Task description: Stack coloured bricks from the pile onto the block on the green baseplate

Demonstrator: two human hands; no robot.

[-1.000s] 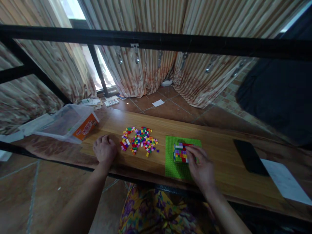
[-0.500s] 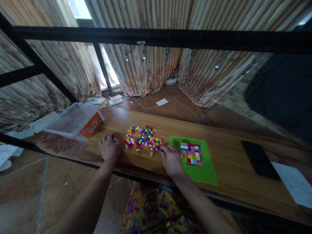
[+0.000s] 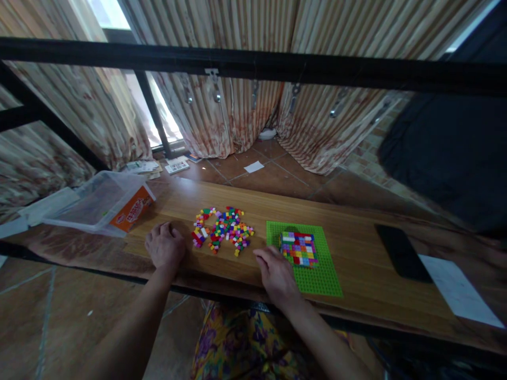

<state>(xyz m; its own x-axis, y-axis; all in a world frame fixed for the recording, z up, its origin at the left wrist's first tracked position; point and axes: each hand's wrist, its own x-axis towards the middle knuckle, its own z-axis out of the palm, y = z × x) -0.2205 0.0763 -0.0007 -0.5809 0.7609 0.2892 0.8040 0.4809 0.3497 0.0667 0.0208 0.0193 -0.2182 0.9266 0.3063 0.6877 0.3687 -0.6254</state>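
A pile of small coloured bricks (image 3: 223,230) lies on the wooden table (image 3: 356,274). To its right lies a green baseplate (image 3: 312,277) that carries a square block of multicoloured bricks (image 3: 298,248). My left hand (image 3: 164,245) rests on the table just left of the pile, fingers curled under, nothing visible in it. My right hand (image 3: 277,274) lies on the table between the pile and the baseplate, at the plate's left edge, fingers bent down; I cannot see anything in it.
A clear plastic box with an orange label (image 3: 101,203) lies tipped at the table's left end. A black phone (image 3: 402,257) and a white sheet (image 3: 459,293) lie at the right. A black metal frame bar (image 3: 253,63) crosses overhead. Curtains hang behind.
My right hand left the brick block on the baseplate and moved left to the table beside the pile, then drew back slightly. My left hand stayed put.
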